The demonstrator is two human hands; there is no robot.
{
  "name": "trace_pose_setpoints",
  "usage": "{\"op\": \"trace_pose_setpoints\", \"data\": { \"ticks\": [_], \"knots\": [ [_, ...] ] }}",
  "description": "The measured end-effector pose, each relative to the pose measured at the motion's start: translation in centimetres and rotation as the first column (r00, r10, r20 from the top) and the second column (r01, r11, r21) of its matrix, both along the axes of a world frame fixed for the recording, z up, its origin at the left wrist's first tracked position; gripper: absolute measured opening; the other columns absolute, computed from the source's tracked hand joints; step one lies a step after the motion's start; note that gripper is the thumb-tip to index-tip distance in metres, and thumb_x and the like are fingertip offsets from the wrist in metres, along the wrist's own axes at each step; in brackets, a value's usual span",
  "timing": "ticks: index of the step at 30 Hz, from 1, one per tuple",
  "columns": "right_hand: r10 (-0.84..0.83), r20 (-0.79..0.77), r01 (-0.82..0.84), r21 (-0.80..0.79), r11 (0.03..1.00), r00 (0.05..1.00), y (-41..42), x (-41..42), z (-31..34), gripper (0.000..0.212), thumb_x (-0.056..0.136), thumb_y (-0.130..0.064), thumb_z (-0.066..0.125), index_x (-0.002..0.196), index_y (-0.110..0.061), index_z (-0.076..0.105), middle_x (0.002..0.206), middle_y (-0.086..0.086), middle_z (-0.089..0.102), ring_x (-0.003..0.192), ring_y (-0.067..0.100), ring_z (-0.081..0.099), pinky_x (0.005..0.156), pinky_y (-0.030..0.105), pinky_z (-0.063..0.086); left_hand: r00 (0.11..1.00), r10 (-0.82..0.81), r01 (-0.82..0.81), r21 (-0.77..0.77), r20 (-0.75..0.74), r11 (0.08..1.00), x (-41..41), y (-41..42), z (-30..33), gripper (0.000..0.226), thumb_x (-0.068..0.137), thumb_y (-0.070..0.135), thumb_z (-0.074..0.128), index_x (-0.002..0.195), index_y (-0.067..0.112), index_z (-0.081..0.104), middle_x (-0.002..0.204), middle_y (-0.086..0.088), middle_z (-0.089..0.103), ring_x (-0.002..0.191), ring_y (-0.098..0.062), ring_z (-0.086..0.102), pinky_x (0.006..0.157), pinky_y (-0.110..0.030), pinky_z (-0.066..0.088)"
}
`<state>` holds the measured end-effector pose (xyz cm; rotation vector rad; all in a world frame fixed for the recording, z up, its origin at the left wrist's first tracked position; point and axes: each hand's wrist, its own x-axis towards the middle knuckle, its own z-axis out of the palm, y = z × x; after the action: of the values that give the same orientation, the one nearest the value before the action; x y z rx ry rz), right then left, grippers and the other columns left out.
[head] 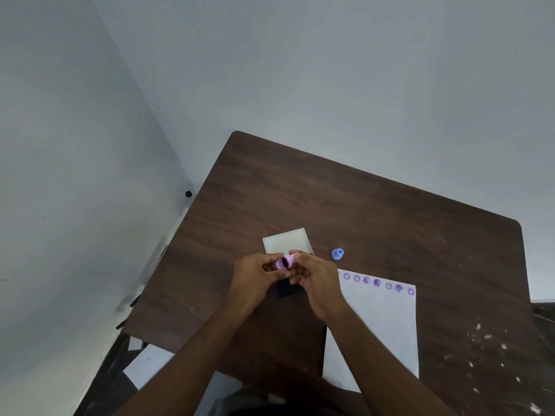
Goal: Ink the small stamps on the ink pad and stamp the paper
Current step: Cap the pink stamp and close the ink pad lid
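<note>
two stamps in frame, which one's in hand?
The pink stamp, pinched between the fingers of both the left hand and the right hand. The blue stamp stands alone on the table.

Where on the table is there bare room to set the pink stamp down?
Free: the broad wood of the table beyond the white lid and blue stamp; also the strip right of the paper. Crowded: the middle, where left hand and right hand hold the pink stamp over the ink pad.
</note>
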<state>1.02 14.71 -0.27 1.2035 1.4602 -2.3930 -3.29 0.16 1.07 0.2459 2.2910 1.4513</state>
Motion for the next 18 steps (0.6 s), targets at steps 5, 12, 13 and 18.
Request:
{"op": "trace_pose_setpoints", "data": {
  "ticks": [5,12,13,18],
  "knots": [
    [0.039,-0.058,-0.028,0.184,0.982,0.998,-0.09,0.26,-0.28,0.017,0.087,-0.015,0.067,0.098,-0.004,0.074,0.082,0.022,0.073,0.064,0.033,0.064,0.062,0.037,0.057,0.999,0.045,-0.046,0.018,0.027,0.999,-0.06,0.22,0.36,0.042,0.068,0.016,0.085,0.108,0.016,0.073,0.085,0.007,0.075,0.077,-0.006,0.07,0.072,-0.011,0.052],
    [0.078,-0.076,-0.054,0.28,0.959,0.994,-0.25,0.27,0.4,0.01,0.085,-0.023,0.07,0.083,-0.029,0.077,0.082,0.005,0.078,0.073,0.032,0.073,0.072,0.036,0.062,0.997,0.065,-0.065,0.004,-0.028,0.998,-0.24,0.46,0.65,0.03,0.068,0.026,0.084,0.097,0.025,0.076,0.072,0.005,0.071,0.066,-0.008,0.063,0.064,-0.021,0.053],
    [0.084,-0.074,-0.061,0.278,0.959,0.994,-0.24,0.3,0.43,0.009,0.084,-0.024,0.07,0.083,-0.03,0.077,0.083,0.004,0.078,0.075,0.032,0.073,0.073,0.037,0.061,0.997,0.069,-0.069,0.002,-0.035,0.998,-0.31,0.48,0.67,0.028,0.068,0.027,0.084,0.095,0.029,0.076,0.073,0.005,0.07,0.066,-0.007,0.063,0.063,-0.022,0.053],
    [0.104,-0.075,-0.084,0.242,0.967,0.992,0.26,0.44,0.09,0.019,0.082,-0.026,0.072,0.097,-0.017,0.076,0.088,0.01,0.077,0.082,0.036,0.073,0.083,0.046,0.058,0.995,0.043,-0.045,-0.016,-0.095,0.999,-0.57,0.55,0.78,0.035,0.068,0.027,0.084,0.102,0.023,0.075,0.077,0.01,0.07,0.07,-0.002,0.062,0.062,-0.013,0.048]
  ]
}}
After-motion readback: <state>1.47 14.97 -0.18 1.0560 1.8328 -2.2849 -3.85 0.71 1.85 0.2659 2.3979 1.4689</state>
